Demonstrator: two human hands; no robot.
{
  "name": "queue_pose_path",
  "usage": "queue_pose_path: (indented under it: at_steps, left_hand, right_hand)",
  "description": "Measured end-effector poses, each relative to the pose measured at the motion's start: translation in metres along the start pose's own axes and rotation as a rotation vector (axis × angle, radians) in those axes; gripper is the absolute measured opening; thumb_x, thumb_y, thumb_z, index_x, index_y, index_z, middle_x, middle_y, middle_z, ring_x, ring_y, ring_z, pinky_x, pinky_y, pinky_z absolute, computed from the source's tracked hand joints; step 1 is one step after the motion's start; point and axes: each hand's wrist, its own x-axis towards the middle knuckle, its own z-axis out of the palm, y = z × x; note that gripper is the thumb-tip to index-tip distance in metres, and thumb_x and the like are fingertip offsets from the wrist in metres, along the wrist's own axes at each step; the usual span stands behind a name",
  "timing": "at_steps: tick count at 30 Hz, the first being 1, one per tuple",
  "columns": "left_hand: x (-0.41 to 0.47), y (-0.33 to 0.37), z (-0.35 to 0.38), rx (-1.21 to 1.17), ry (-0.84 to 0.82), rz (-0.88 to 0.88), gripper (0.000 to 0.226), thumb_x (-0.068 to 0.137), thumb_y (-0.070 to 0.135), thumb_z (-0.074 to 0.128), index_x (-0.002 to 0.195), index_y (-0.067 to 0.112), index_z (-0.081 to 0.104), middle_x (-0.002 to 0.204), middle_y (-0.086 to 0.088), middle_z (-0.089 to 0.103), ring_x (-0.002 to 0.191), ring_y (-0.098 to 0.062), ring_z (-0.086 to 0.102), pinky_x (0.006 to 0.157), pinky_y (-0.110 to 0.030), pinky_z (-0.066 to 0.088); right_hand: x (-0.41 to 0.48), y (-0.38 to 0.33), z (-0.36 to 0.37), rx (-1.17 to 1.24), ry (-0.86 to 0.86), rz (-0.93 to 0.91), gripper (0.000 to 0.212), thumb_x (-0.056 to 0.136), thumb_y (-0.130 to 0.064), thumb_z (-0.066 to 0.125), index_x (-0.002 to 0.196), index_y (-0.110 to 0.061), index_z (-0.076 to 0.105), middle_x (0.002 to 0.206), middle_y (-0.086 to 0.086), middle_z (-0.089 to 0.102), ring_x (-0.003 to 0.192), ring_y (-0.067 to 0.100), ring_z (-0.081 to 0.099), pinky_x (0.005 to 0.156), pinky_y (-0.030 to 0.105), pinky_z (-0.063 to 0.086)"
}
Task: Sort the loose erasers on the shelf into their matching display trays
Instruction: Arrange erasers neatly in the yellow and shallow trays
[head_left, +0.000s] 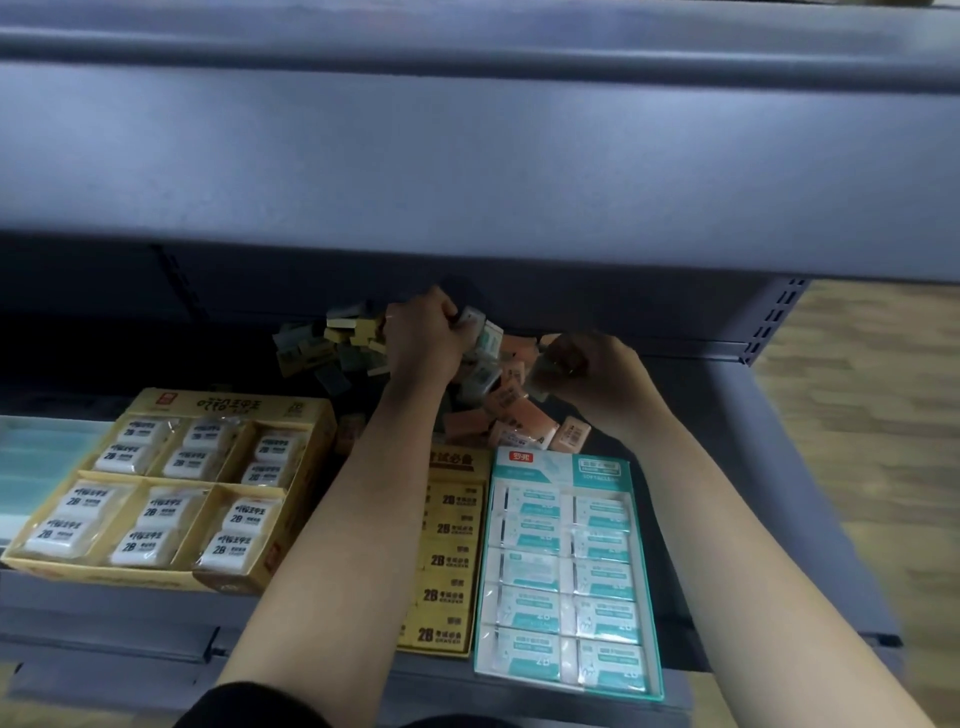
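At the back of the shelf (810, 493), under the low upper shelf (467, 156), lies the pile (332, 343) of loose erasers: yellow and grey ones to the left, peach erasers (511, 400) to the right. Both hands are in it. The left hand (421, 338) is closed round a bunch of teal erasers (480, 325), several at once. The right hand (597, 379) is curled round what looks like one pale eraser (545, 371), though blur hides its label.

Three trays stand in front, nearly full: a yellow tray (208, 405) of white blocks, a narrow yellow tray (452, 460) beside it, and the teal tray (550, 462) on the right.

The likeliest trouble is the crowded left grip. With so many held together, one could slip out on the way back and drop into the wrong tray. Both forearms cross low over the trays, so a hasty pull could drag a row out of place. The pile sits in shadow, so a grey sleeve might be mistaken for a teal one. No tray for the peach erasers is in view.
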Motion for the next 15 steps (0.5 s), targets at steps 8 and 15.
queue_pose_path:
  at_steps: [8, 15]
  left_hand:
    - [-0.018, 0.01, -0.019, -0.148, -0.059, 0.008, 0.019, 0.089, 0.025, 0.069, 0.102, 0.011, 0.069, 0.091, 0.0, 0.07, 0.08, -0.011, 0.064, 0.072, -0.028, 0.054]
    - [-0.048, 0.005, -0.057, -0.157, -0.044, 0.013, 0.011, 0.087, 0.021, 0.069, 0.097, 0.016, 0.068, 0.087, 0.009, 0.063, 0.075, -0.004, 0.06, 0.069, -0.021, 0.048]
  right_hand:
    - [-0.009, 0.002, -0.003, 0.102, -0.049, 0.03, 0.016, 0.088, -0.024, 0.069, 0.104, -0.022, 0.07, 0.09, -0.006, 0.071, 0.076, 0.008, 0.068, 0.067, 0.025, 0.057]
    - [-0.013, -0.013, -0.011, 0.26, -0.18, 0.077, 0.011, 0.09, -0.019, 0.069, 0.1, -0.018, 0.066, 0.078, 0.001, 0.075, 0.064, 0.01, 0.072, 0.057, 0.027, 0.058]
